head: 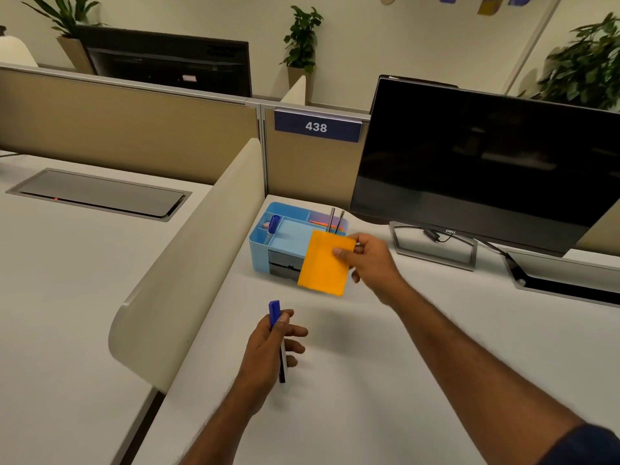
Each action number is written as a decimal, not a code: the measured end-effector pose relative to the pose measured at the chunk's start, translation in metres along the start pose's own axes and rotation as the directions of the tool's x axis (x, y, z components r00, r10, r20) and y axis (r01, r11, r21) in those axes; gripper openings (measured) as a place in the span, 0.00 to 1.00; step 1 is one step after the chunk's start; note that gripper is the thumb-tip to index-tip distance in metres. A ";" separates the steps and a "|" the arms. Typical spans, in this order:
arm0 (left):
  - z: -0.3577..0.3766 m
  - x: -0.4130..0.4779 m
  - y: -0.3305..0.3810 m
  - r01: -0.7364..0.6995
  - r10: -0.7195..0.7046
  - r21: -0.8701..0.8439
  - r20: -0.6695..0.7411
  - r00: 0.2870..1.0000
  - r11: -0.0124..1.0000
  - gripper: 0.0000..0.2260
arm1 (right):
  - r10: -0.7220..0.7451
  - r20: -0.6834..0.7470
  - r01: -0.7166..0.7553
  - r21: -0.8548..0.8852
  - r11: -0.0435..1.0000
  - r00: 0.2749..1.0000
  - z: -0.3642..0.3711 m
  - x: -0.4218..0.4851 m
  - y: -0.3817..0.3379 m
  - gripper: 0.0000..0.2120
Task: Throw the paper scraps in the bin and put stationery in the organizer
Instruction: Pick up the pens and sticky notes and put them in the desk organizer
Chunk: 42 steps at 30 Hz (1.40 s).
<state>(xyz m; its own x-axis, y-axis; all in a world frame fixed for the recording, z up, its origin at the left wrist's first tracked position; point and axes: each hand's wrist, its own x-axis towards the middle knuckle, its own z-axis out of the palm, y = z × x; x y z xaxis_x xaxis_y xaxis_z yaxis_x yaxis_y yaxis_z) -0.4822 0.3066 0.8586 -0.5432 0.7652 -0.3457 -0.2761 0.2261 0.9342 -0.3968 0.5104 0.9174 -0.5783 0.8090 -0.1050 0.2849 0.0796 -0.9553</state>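
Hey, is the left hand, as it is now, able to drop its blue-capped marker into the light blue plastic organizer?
Probably yes. The left hand has its grip on the blue-capped marker, with bare white desk between it and the light blue plastic organizer. The orange paper pad in the right hand overlaps only the organizer's right side.

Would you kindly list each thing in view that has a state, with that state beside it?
left hand: shut on blue-capped marker, above the desk
right hand: pinching orange sticky pad in front of the organizer
blue organizer: on the desk, one marker and two metal rods standing in it
monitor: screen dark
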 end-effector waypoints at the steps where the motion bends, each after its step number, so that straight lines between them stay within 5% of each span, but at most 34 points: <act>1: 0.001 0.001 0.001 0.002 -0.002 -0.011 0.005 1.000 1.000 0.12 | -0.027 -0.041 0.027 -0.011 1.000 0.999 -0.006 0.010 -0.005 0.09; 8: 0.003 0.010 -0.002 0.030 -0.029 -0.038 0.038 0.999 0.999 0.15 | -0.263 -0.286 0.212 -0.198 0.957 0.921 -0.035 0.093 -0.028 0.02; 11: 0.005 0.012 -0.003 0.040 -0.037 -0.051 0.055 0.998 0.998 0.14 | -0.380 -0.357 0.255 -0.350 0.901 0.853 -0.035 0.116 -0.025 0.08; 19: 0.002 0.016 -0.005 0.032 -0.029 -0.056 0.055 0.998 0.998 0.15 | -0.410 -0.287 0.249 -0.464 0.850 0.866 -0.014 0.141 -0.001 0.08; 31: -0.001 0.018 -0.009 0.022 -0.022 -0.031 0.024 0.999 0.999 0.15 | -0.286 -0.175 0.185 -0.439 0.879 0.942 -0.011 0.136 0.015 0.10; 39: 0.001 0.034 -0.004 0.009 -0.009 0.003 -0.027 1.000 1.000 0.16 | -0.418 -0.346 0.324 -0.298 0.898 0.840 0.006 0.069 0.010 0.03; 42: 0.003 0.038 0.004 -0.039 0.041 0.046 -0.051 0.998 0.998 0.14 | -0.289 -0.145 0.262 -0.183 0.948 0.946 0.039 0.024 0.013 0.04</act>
<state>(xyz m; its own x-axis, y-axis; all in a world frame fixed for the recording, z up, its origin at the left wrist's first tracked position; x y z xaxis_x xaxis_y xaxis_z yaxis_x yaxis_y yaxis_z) -0.5020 0.3387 0.8496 -0.5934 0.7423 -0.3112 -0.2178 0.2242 0.9499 -0.4368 0.5085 0.8922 -0.5184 0.8271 0.2172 0.2589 0.3939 -0.8819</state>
